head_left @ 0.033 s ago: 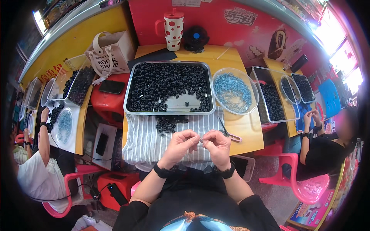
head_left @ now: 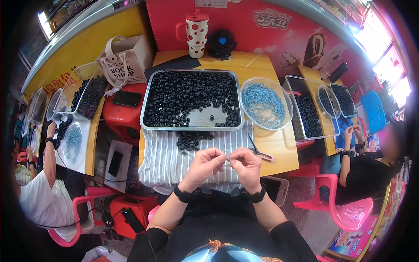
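Observation:
My left hand (head_left: 207,163) and my right hand (head_left: 245,167) meet fingertip to fingertip above a grey-and-white striped cloth (head_left: 161,157). Both are closed in a pinch on one tiny pale, shiny piece (head_left: 227,158), too small to name. Beyond them a metal tray (head_left: 192,128) holds many round black parts with holes. Some loose black parts (head_left: 188,142) lie on the cloth between the tray and my left hand. At the tray's right, a clear round bowl (head_left: 279,121) contains small bluish see-through pieces. Just right of my right hand lies a slim pink-handled tool (head_left: 265,156).
A clear bin (head_left: 312,136) of black parts stands on the right. A spotted tumbler (head_left: 197,37) and a small black fan (head_left: 221,43) are at the back. People work at tables on both sides, the right one near a pink chair (head_left: 325,183). A canvas bag (head_left: 137,48) stands back left.

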### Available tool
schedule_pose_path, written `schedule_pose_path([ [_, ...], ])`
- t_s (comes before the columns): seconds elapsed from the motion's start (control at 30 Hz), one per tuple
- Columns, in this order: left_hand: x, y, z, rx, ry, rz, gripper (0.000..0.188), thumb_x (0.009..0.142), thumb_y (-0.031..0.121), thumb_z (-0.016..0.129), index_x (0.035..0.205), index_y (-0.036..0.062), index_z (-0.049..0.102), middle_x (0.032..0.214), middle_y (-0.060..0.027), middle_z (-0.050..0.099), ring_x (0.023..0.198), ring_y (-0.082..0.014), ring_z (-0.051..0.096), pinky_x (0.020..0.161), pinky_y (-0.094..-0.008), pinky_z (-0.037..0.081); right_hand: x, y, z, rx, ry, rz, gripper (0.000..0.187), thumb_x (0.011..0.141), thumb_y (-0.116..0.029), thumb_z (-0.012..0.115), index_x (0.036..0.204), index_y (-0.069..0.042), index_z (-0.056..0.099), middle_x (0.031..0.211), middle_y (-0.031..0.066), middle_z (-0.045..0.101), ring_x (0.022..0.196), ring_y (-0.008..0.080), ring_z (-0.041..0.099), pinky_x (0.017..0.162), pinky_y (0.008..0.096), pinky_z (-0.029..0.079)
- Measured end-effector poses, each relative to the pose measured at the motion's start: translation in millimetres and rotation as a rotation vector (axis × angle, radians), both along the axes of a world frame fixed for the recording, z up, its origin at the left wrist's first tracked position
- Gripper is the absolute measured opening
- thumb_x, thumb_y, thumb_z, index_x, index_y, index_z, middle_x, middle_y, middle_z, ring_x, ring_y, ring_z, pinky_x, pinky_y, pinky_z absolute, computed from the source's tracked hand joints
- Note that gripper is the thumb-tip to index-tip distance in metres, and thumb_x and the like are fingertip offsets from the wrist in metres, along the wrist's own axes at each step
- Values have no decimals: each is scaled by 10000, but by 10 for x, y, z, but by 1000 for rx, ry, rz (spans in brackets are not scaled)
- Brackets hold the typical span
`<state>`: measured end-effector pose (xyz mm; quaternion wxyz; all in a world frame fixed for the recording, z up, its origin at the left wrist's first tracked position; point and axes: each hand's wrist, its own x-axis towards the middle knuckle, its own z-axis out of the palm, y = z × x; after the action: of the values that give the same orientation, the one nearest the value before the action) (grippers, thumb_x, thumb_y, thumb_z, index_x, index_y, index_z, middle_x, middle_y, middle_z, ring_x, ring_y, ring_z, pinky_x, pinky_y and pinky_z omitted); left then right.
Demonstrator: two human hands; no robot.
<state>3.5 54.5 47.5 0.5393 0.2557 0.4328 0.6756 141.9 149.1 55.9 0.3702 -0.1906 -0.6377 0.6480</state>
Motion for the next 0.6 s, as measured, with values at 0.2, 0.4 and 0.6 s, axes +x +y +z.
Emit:
schedule_pose_path([
  [0.2,-28,-23,70,-157,-233,-45,177,933,147,638,785,51,622,603,32,533,468,-27,438,434,-192,335,-25,-11,189,960,-77,-78,229,637,88,621,850,3,611,819,110,574,664,236,580,604,312,478],
  [0.4,-48,-28,72,-251,-173,-87,241,924,160,646,701,80,602,579,47,510,457,-28,425,409,-197,301,43,44,309,1519,-144,8,207,661,-73,652,841,13,599,837,113,555,703,226,575,603,327,480],
  [0.6,-40,-26,120,-332,-216,-174,268,924,174,649,679,78,602,597,30,544,449,-37,441,394,-196,305,118,151,443,1730,-126,158,195,624,-114,609,774,11,596,790,107,564,665,196,560,571,293,476],
])
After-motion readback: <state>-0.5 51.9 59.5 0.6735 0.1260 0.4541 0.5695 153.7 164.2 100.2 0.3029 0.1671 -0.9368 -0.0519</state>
